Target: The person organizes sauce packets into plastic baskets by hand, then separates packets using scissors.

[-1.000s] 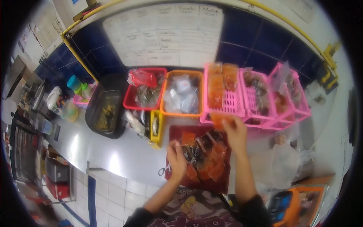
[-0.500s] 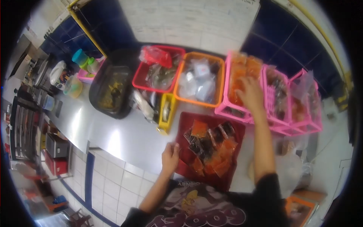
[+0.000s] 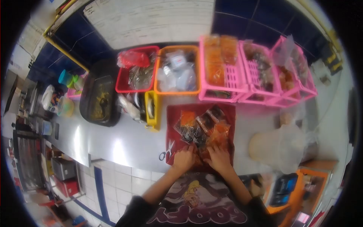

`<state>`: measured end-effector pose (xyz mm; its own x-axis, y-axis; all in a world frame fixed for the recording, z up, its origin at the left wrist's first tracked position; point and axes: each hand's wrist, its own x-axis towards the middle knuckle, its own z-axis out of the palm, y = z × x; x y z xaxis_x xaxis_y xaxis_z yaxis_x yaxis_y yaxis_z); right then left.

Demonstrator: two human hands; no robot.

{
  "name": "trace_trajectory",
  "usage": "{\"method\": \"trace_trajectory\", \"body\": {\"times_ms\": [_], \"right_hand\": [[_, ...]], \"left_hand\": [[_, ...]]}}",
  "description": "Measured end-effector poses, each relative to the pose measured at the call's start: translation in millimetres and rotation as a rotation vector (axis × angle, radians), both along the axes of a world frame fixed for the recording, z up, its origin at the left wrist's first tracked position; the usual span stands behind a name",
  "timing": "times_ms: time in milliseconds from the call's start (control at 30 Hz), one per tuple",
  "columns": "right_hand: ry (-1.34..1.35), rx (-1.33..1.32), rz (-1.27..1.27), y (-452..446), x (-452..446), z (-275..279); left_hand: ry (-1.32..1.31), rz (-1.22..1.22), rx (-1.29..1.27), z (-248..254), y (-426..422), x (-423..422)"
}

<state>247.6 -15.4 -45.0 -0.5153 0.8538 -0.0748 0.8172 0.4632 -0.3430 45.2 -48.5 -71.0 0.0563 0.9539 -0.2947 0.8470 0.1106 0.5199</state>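
Note:
On a dark red tray lies a loose pile of small clear plastic sachets. Some contain an orange-red sauce, like the orange sachet; others look dark, like the dark sachet. My left hand rests at the near side of the pile, its extended fingertips touching sachets. Beside it, my right hand has its fingers apart over the nearest sachets. Whatever lies under the fingers is partly hidden. Scissors lie at the tray's left edge, by my left hand.
Behind the tray stand a pink basket of orange sachets, more pink baskets, an orange basket and a red basket. A yellow tape dispenser and a black pan are left; a whitish plastic tub is right.
My right hand has come from the pink basket down to the sachets on the tray. My left hand has moved right from the tray's edge onto the pile. The scissors now show.

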Motion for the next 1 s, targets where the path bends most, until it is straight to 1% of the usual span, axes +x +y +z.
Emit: {"method": "trace_trajectory", "body": {"times_ms": [33,67,100,133,200,233,267,300,333,367,400,467,533,567,600,633,667,700,733,767,833,867,900,933,967,1000], "right_hand": [[-0.086,0.036,0.008,-2.2,-1.6,-2.6],[-0.171,0.072,0.019,-3.6,-3.6,-5.3],[-0.163,0.075,0.015,-3.4,-3.8,-8.2],[-0.195,0.076,0.039,-1.6,-2.7,-10.7],[-0.222,0.084,0.066,2.6,-5.7,0.1],[-0.087,0.089,0.019,3.9,-8.8,20.7],[0.048,0.093,-0.024,7.1,-12.5,32.6],[0.051,0.098,-0.016,11.2,-16.3,32.9],[0.305,-0.03,-0.033,14.1,-19.5,32.0],[0.556,-0.162,-0.051,15.8,-22.2,32.0],[0.555,-0.158,-0.047,17.1,-26.1,33.7],[0.857,-0.62,-0.204,21.9,-31.0,37.3],[0.815,-0.594,-0.189,24.6,-27.5,31.1],[0.772,-0.573,-0.18,25.0,-26.7,27.8],[0.77,-0.572,-0.171,24.1,-27.5,24.8],[0.965,-0.688,-0.255,21.9,-29.4,22.8],[1.159,-0.804,-0.343,20.1,-30.4,22.4],[1.159,-0.803,-0.343,18.1,-30.2,23.0],[1.301,-0.924,-0.441,16.1,-30.0,25.0],[1.444,-1.045,-0.543,15.0,-29.6,27.7],[1.46,-1.052,-0.561,16.5,-27.7,34.5],[1.476,-1.056,-0.573,19.1,-26.6,39.1],[1.486,-1.038,-0.569,21.2,-26.5,46.2],[1.53,-1.142,-0.563,21.3,-27.5,54.4],[1.573,-1.24,-0.554,21.9,-28.4,59.5],[1.548,-1.142,-0.482,22.2,-31.6,60.7]], "left_hand": [[0.007,-0.011,0.002,-0.7,-0.8,-1.2],[-0.089,0.056,0.029,3.0,0.1,-3.2],[-0.185,0.127,0.057,5.9,0.3,-5.8],[-0.177,0.126,0.062,-8.5,-1.4,-10.7],[-0.61,0.216,0.16,-50.4,-3.9,-23.4],[-0.605,0.217,0.169,-36.2,-0.9,-26.3],[-0.966,0.369,-0.073,-21.8,0.7,-29.1],[-1.322,0.519,-0.329,0.2,2.4,-29.0],[-1.397,0.545,-0.293,22.2,3.2,-23.4],[-1.399,0.548,-0.287,33.2,4.9,-21.1],[-1.384,0.547,-0.295,41.4,7.4,-20.0],[-1.373,0.543,-0.293,45.9,11.1,-15.9],[-1.022,0.398,-0.153,47.8,13.3,-13.5],[-1.023,0.403,-0.144,43.5,13.0,-12.7],[-0.987,0.419,-0.083,38.2,12.8,-11.6],[-0.95,0.433,-0.025,33.3,12.6,-10.8],[-0.95,0.435,-0.024,38.2,13.9,-7.1],[-0.903,0.457,0.086,43.0,14.6,-2.2],[-0.853,0.476,0.194,47.9,15.3,1.4],[-0.852,0.473,0.193,54.0,16.5,3.4],[-0.834,0.55,0.124,65.8,19.3,6.4],[-0.834,0.542,0.127,70.0,19.2,7.7],[-0.757,0.523,0.244,73.1,19.5,9.7],[-0.684,0.495,0.365,74.6,23.0,12.4],[-0.697,0.467,0.381,72.2,26.3,13.5],[-0.59,0.408,0.503,69.1,27.9,11.8]]}}
